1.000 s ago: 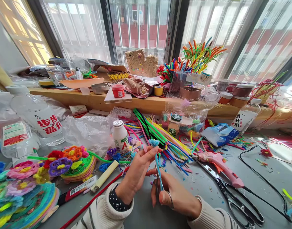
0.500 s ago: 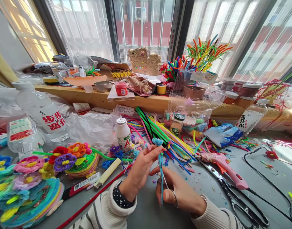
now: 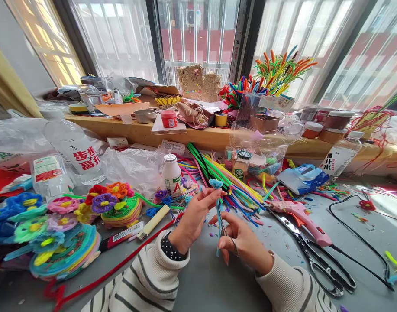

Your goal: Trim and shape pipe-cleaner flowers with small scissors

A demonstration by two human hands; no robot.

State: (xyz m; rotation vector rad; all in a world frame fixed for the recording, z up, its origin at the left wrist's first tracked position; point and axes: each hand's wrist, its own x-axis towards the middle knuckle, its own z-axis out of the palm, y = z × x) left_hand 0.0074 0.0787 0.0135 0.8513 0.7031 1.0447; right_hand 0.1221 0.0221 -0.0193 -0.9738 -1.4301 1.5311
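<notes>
A small light-blue pipe-cleaner flower (image 3: 215, 183) is pinched at its base by the fingertips of my left hand (image 3: 194, 219). Its blue stem (image 3: 218, 232) hangs down below them. In my right hand (image 3: 246, 242) is a small pair of scissors (image 3: 234, 245), with fingers at the loops and the blades pointing up alongside the stem. I cannot tell whether the blades touch it. Behind both hands lies a bundle of coloured pipe cleaners (image 3: 204, 167).
Finished pipe-cleaner flowers (image 3: 102, 203) on round bases stand at left, by a utility knife (image 3: 122, 236) and a long red pipe cleaner (image 3: 120, 269). To the right lie a pink glue gun (image 3: 304, 221) and large black-handled scissors (image 3: 315, 260). A white bottle (image 3: 171, 173) stands behind.
My head view has shifted slightly, moving the left-hand things rightward in the picture. The scissors have tilted and the right-hand fingers have opened a little; the left hand keeps its pinch.
</notes>
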